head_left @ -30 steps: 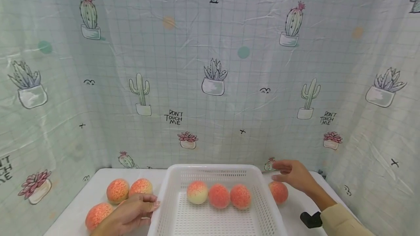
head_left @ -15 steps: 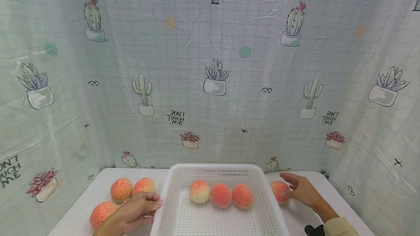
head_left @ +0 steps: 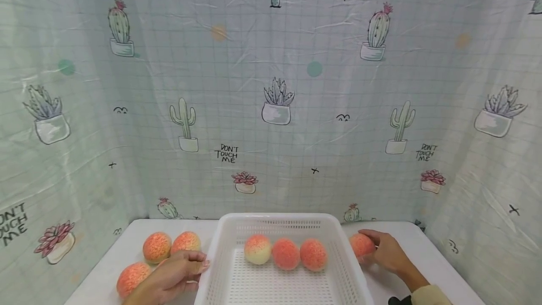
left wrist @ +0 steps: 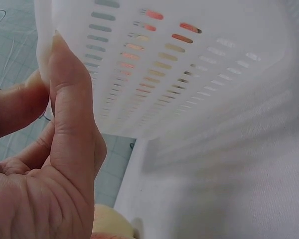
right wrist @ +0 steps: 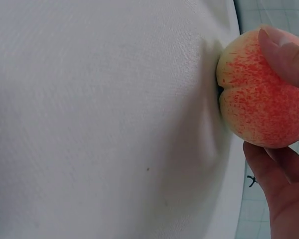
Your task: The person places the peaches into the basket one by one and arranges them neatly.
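My right hand holds a red-and-yellow peach on the table just right of the white plastic basket. In the right wrist view the thumb lies on one side of the peach and the fingers on the other; it sits at or very near the white surface. With thumb and fingers, my left hand pinches the rim on the basket's left side. Three peaches lie in a row inside the basket, toward its back.
Several more peaches lie on the white table left of the basket, one partly hidden behind the left hand. A cactus-print curtain encloses the table at the back and both sides. A black strap end shows by the right sleeve.
My right hand has come down from above the peach right of the basket, and its fingers have closed round it. The left hand stays at the basket's rim.
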Action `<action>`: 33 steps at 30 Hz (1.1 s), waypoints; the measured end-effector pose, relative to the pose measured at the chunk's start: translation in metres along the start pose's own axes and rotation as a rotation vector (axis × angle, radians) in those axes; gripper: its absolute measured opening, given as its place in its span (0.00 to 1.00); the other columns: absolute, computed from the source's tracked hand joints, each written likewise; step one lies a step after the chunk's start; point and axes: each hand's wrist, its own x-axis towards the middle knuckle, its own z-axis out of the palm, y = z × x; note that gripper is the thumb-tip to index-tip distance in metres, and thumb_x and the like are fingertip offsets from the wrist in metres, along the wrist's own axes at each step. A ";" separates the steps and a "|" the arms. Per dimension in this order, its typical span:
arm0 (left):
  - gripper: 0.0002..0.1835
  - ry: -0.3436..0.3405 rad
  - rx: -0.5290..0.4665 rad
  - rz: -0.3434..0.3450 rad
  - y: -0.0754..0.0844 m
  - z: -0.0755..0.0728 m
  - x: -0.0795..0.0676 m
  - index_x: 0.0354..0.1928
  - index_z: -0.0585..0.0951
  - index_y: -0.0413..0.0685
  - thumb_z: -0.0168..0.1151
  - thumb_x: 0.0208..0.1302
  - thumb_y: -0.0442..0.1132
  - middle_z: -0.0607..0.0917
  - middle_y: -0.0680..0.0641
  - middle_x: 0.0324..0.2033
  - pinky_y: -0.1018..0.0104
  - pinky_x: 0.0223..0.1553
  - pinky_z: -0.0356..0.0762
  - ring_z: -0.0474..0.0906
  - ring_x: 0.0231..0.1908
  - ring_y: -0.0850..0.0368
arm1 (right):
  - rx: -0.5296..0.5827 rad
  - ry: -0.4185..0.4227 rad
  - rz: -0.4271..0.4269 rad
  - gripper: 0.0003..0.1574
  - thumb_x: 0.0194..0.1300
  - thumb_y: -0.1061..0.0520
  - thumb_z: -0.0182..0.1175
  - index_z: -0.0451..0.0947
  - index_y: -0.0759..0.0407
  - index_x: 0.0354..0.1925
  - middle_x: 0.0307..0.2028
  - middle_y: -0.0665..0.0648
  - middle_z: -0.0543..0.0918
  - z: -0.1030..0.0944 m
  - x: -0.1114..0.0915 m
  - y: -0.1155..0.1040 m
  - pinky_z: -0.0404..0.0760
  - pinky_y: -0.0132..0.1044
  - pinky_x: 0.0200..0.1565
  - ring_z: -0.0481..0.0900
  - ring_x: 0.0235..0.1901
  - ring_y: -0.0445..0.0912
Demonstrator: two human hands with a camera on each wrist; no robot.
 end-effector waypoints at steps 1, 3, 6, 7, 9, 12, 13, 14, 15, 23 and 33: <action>0.16 -0.003 -0.002 0.004 0.000 0.000 0.000 0.54 0.81 0.37 0.68 0.70 0.38 0.86 0.49 0.43 0.60 0.49 0.85 0.82 0.42 0.56 | -0.012 0.005 0.006 0.51 0.39 0.59 0.83 0.79 0.64 0.64 0.58 0.65 0.86 -0.001 0.000 0.000 0.86 0.54 0.53 0.86 0.54 0.55; 0.16 -0.009 -0.002 0.012 0.000 0.000 0.002 0.54 0.80 0.37 0.68 0.70 0.38 0.86 0.49 0.44 0.61 0.49 0.85 0.82 0.42 0.56 | -0.036 0.015 0.005 0.51 0.40 0.57 0.84 0.79 0.63 0.64 0.58 0.65 0.87 -0.003 -0.001 0.000 0.86 0.54 0.52 0.86 0.53 0.55; 0.16 -0.023 -0.005 0.032 -0.001 0.000 0.002 0.54 0.79 0.36 0.67 0.71 0.37 0.85 0.49 0.43 0.61 0.49 0.84 0.82 0.42 0.56 | -0.059 0.020 -0.013 0.52 0.40 0.53 0.86 0.79 0.64 0.64 0.58 0.66 0.86 -0.008 -0.002 -0.001 0.86 0.54 0.52 0.86 0.53 0.56; 0.16 -0.024 -0.006 0.035 -0.001 0.000 0.003 0.54 0.80 0.36 0.67 0.71 0.37 0.85 0.49 0.43 0.61 0.49 0.84 0.82 0.42 0.56 | -0.061 0.020 -0.019 0.53 0.39 0.53 0.86 0.79 0.64 0.64 0.58 0.66 0.86 -0.010 -0.002 -0.001 0.86 0.55 0.52 0.86 0.53 0.56; 0.15 -0.024 -0.004 0.037 -0.001 0.000 0.002 0.54 0.80 0.36 0.67 0.71 0.37 0.85 0.49 0.43 0.61 0.49 0.84 0.82 0.42 0.56 | -0.064 0.020 -0.031 0.54 0.39 0.52 0.86 0.79 0.64 0.65 0.58 0.67 0.86 -0.013 -0.003 -0.003 0.85 0.56 0.53 0.86 0.54 0.57; 0.16 -0.004 -0.001 0.023 -0.002 0.000 0.001 0.53 0.80 0.37 0.69 0.69 0.39 0.85 0.49 0.43 0.61 0.48 0.84 0.81 0.41 0.56 | -0.069 0.016 -0.035 0.54 0.39 0.52 0.86 0.79 0.65 0.65 0.57 0.67 0.86 -0.017 -0.003 -0.005 0.85 0.57 0.54 0.86 0.55 0.58; 0.17 0.000 0.002 0.020 -0.002 0.000 0.001 0.53 0.80 0.37 0.70 0.69 0.39 0.85 0.49 0.43 0.60 0.48 0.85 0.81 0.41 0.56 | -0.070 0.016 -0.039 0.54 0.39 0.52 0.86 0.79 0.65 0.65 0.57 0.67 0.86 -0.018 -0.004 -0.006 0.85 0.56 0.54 0.86 0.55 0.58; 0.18 0.002 0.005 0.018 -0.002 0.000 0.001 0.53 0.80 0.37 0.70 0.68 0.40 0.85 0.49 0.43 0.60 0.49 0.85 0.81 0.41 0.55 | -0.072 0.018 -0.039 0.54 0.39 0.53 0.86 0.79 0.65 0.65 0.57 0.67 0.87 -0.020 -0.004 -0.007 0.85 0.56 0.54 0.86 0.55 0.59; 0.18 0.006 0.009 0.016 -0.002 0.000 0.001 0.54 0.80 0.36 0.71 0.68 0.40 0.85 0.49 0.44 0.60 0.49 0.85 0.82 0.41 0.55 | -0.074 0.017 -0.039 0.54 0.39 0.52 0.86 0.79 0.65 0.65 0.57 0.68 0.86 -0.021 -0.005 -0.008 0.85 0.55 0.53 0.86 0.55 0.59; 0.20 0.065 0.014 -0.004 -0.001 0.001 0.001 0.55 0.80 0.35 0.71 0.67 0.40 0.86 0.47 0.47 0.57 0.50 0.86 0.81 0.44 0.54 | -0.101 0.007 -0.050 0.53 0.41 0.51 0.85 0.79 0.63 0.65 0.59 0.67 0.86 -0.032 -0.009 -0.011 0.85 0.55 0.53 0.85 0.57 0.59; 0.19 -0.001 -0.001 0.024 -0.004 -0.001 0.000 0.54 0.80 0.36 0.71 0.68 0.40 0.86 0.48 0.45 0.57 0.51 0.86 0.83 0.44 0.55 | -0.131 0.001 -0.061 0.55 0.41 0.46 0.86 0.78 0.64 0.66 0.57 0.66 0.87 -0.050 -0.013 -0.020 0.87 0.48 0.48 0.86 0.55 0.59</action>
